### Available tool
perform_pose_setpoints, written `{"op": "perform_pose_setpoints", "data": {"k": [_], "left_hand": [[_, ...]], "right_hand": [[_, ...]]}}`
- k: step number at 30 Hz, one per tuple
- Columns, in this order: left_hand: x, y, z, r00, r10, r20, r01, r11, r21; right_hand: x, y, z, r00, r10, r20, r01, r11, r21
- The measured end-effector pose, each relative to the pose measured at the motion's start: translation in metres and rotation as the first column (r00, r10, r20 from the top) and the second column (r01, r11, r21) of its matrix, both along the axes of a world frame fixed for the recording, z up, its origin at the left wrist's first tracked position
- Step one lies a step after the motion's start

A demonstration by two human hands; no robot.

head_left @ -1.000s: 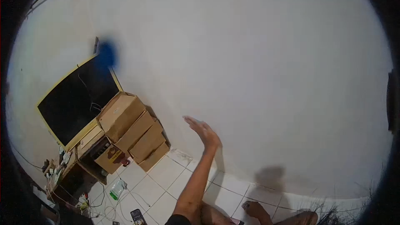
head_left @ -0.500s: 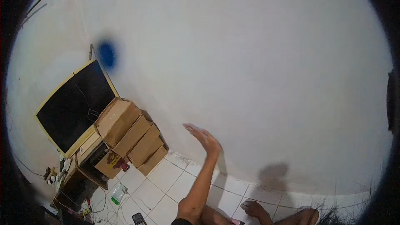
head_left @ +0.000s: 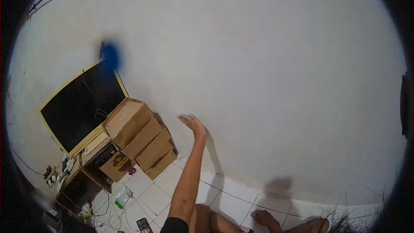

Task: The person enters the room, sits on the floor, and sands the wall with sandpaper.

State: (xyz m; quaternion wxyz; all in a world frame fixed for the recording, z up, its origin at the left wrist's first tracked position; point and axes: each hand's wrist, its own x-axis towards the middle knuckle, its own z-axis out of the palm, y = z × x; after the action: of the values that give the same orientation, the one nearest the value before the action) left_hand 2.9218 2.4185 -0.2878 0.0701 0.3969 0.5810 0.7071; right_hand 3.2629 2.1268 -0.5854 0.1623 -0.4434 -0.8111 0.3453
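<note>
- Wall: plain white, smooth, fills most of view; soft shadow of arm on it just R of the wrist.
- Floor: white square tiles w/ dark grout lines, meets wall along a curved base line.
- Dark panel: flat black rect. w/ yellow frame, tilted, leaning at wall, L side; blue blurred spot at its top corner.
- Cardboard boxes: brown, 4 stacked, plus one printed box lower L; btwn panel and raised hand, just beside wall base.
- Low wooden table: cluttered w/ small items, cables trailing onto floor below; too small to id.
- Left hand: arm stretched up and fwd, bare forearm, dark sleeve at shoulder; palm flat at the wall, fingers spread and straight, grip unclenched, holding nothing. Whether palm touches wall or hovers: can't tell. Nearest thing: boxes, to its L, apart.
- Right hand: out of frame.
- Bare legs and foot: bottom edge, resting on floor.
- Plastic bottle: clear w/ green end, lying on tile.
- Phone: dark, flat on floor, bottom edge.
</note>
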Motion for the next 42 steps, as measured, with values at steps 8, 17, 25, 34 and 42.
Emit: {"op": "perform_pose_setpoints", "data": {"k": [8,17,25,34,42], "left_hand": [[0.046,-0.032,0.005,0.984,0.031,-0.178,-0.024,0.999,0.040],[0.159,-0.167,-0.178,0.497,-0.536,-0.682,0.398,0.840,-0.370],[0.134,-0.202,-0.285,0.399,-0.798,-0.451,0.469,0.601,-0.647],[0.133,-0.254,-0.208,0.103,-0.606,0.789,0.991,0.128,-0.031],[0.127,-0.241,-0.273,0.383,-0.750,0.539,0.854,0.065,-0.516]], "right_hand": [[-0.002,0.008,-0.005,0.998,0.035,0.047,-0.034,0.999,-0.008],[0.012,0.007,-0.071,0.993,0.116,-0.029,-0.105,0.962,0.254],[-0.003,0.001,0.036,0.976,-0.217,-0.003,0.215,0.966,-0.143],[-0.017,0.007,0.076,0.652,-0.555,-0.517,0.111,0.744,-0.658],[-0.012,0.010,0.067,0.440,-0.656,-0.613,-0.089,0.648,-0.757]]}}
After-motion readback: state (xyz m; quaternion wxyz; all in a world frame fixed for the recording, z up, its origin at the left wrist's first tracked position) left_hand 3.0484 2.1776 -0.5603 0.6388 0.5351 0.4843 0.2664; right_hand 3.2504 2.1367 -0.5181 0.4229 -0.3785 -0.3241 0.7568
